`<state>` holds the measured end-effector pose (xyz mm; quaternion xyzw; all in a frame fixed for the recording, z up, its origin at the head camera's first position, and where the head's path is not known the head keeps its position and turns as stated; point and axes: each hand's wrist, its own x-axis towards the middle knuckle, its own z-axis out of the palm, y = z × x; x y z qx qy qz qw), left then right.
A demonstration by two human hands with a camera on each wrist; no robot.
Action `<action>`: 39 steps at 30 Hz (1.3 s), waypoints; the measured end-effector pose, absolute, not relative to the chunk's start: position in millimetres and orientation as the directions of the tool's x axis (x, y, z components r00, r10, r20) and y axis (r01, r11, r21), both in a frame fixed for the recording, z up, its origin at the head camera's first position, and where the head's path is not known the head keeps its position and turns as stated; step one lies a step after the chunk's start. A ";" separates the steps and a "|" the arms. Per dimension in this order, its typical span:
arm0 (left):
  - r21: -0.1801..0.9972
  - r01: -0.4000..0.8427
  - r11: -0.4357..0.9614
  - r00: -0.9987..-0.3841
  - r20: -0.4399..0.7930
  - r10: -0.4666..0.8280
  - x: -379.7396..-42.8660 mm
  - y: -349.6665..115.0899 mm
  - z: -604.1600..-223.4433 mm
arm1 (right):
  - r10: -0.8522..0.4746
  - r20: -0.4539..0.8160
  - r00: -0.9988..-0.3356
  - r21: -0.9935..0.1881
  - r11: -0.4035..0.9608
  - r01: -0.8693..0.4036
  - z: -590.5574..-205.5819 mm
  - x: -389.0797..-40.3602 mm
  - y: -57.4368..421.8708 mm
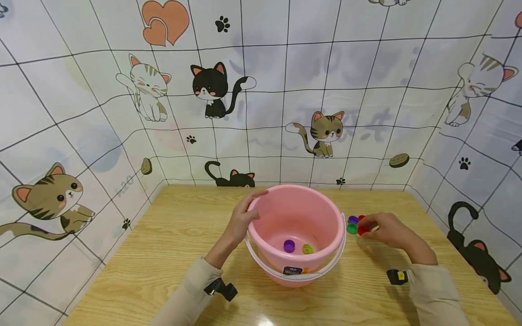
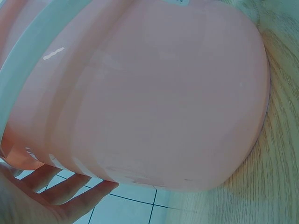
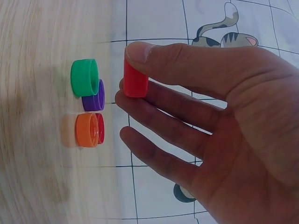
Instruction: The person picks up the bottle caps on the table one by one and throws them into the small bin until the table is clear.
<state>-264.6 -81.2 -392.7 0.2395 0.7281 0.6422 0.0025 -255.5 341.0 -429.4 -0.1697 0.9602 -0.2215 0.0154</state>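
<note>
A pink bucket [image 1: 297, 262] stands on the table, its white handle [image 1: 285, 276] hanging down at the front. My left hand [image 1: 240, 219] grips the rim at the left, thumb over the edge; in the left wrist view its fingers [image 2: 79, 198] lie along the outside. A purple bottle cap [image 1: 289, 246] and a yellow-green one [image 1: 307, 249] lie inside on the bottom. To the bucket's right, my right hand [image 1: 389, 231] pinches a red bottle cap [image 3: 136, 81] between thumb and fingers, above the table. Beside it are green [image 3: 84, 78], purple [image 3: 95, 97], orange [image 3: 87, 130] and red [image 3: 101, 128] caps.
The wooden table [image 1: 175, 240] meets a cloth backdrop [image 1: 269, 108] printed with cats and grid lines at the back and both sides. A dark wrist camera [image 1: 222, 289] is strapped on the left wrist, another [image 1: 397, 276] on the right.
</note>
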 end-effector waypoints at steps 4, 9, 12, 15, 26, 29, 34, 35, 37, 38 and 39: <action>0.936 0.344 0.070 -0.886 0.299 0.353 -254.4 -80.5 -380.6 | -0.336 0.056 -0.940 -0.417 0.848 -0.328 -426.3 -255.1 340.5; 0.937 0.343 0.066 -0.886 0.299 0.354 -248.6 -80.1 -373.4 | -0.348 0.068 -0.935 -0.414 0.843 -0.344 -426.3 -255.5 340.5; 0.936 0.346 0.062 -0.882 0.302 0.361 -248.6 -80.3 -372.9 | -0.343 0.071 -0.937 -0.412 0.845 -0.340 -425.4 -255.6 340.2; 0.934 0.350 0.067 -0.880 0.303 0.366 -248.2 -80.4 -371.9 | -0.342 0.074 -0.937 -0.409 0.846 -0.341 -423.2 -255.1 340.5; 0.935 0.350 0.053 -0.878 0.308 0.365 -257.0 -80.9 -381.5 | -0.338 0.073 -0.938 -0.407 0.849 -0.338 -415.7 -252.2 337.4; 0.934 0.352 0.053 -0.881 0.312 0.356 -265.0 -80.7 -392.2 | -0.334 0.071 -0.940 -0.412 0.848 -0.333 -414.3 -250.9 336.5; 0.931 0.360 0.063 -0.887 0.320 0.332 -271.3 -80.6 -402.1 | -0.332 0.074 -0.940 -0.427 0.842 -0.331 -413.2 -248.9 335.3; 0.930 0.363 0.063 -0.887 0.324 0.328 -271.5 -80.6 -402.7 | -0.333 0.077 -0.940 -0.427 0.841 -0.333 -413.0 -248.5 335.1; 0.927 0.369 0.067 -0.887 0.330 0.324 -271.5 -80.6 -403.5 | -0.335 0.084 -0.938 -0.427 0.839 -0.338 -412.2 -247.9 334.6; 0.926 0.370 0.068 -0.887 0.331 0.322 -271.4 -80.5 -403.8 | -0.336 0.088 -0.938 -0.426 0.838 -0.341 -411.7 -247.5 334.4; 0.926 0.372 0.068 -0.887 0.333 0.320 -271.4 -80.4 -403.9 | -0.338 0.090 -0.937 -0.424 0.838 -0.344 -411.2 -247.2 334.1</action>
